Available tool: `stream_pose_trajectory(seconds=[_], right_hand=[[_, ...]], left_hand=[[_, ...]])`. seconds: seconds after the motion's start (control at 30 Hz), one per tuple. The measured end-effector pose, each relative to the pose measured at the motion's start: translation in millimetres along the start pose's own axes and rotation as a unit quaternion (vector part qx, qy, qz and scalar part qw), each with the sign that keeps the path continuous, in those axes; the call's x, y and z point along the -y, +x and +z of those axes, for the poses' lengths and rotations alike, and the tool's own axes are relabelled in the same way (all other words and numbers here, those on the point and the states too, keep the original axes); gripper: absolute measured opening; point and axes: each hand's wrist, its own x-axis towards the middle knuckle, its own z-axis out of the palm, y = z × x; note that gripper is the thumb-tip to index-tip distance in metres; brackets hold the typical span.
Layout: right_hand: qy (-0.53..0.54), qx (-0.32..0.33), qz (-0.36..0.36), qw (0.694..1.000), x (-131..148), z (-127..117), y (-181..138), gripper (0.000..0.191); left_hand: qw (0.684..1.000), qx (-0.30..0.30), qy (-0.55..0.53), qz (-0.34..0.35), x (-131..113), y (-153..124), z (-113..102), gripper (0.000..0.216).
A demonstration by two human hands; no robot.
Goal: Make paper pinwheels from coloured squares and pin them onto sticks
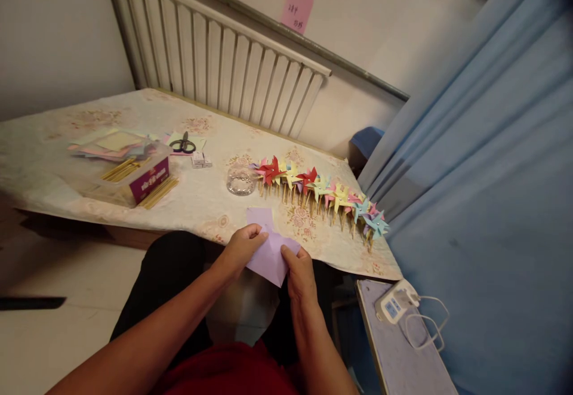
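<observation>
Between my two hands, over the table's front edge, is a sheet of light purple paper. My left hand pinches its upper left side, thumb on top. My right hand grips the right side, the thumb pressed on the paper. Just beyond, a second piece of purple paper lies on the table, partly hidden by the held sheet. A clear round dish with small shiny bits sits farther back. To its right runs a row of colourful paper pinwheels on thin wooden sticks.
At left, a clear plastic box holds wooden sticks, with coloured paper sheets behind it. Black-handled scissors and small white boxes lie nearby. A power strip with a white cable rests on a side surface beside the blue curtain.
</observation>
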Motion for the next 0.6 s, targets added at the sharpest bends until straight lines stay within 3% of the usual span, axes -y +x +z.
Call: stream_pose_trajectory(seconds=[0.6], right_hand=[[-0.010,-0.007,0.011,1.000,-8.7,-0.2,0.4,0.031]], left_hand=[[1.000,-0.014,-0.011,-0.018,3.3,4.0,-0.9,0.034]])
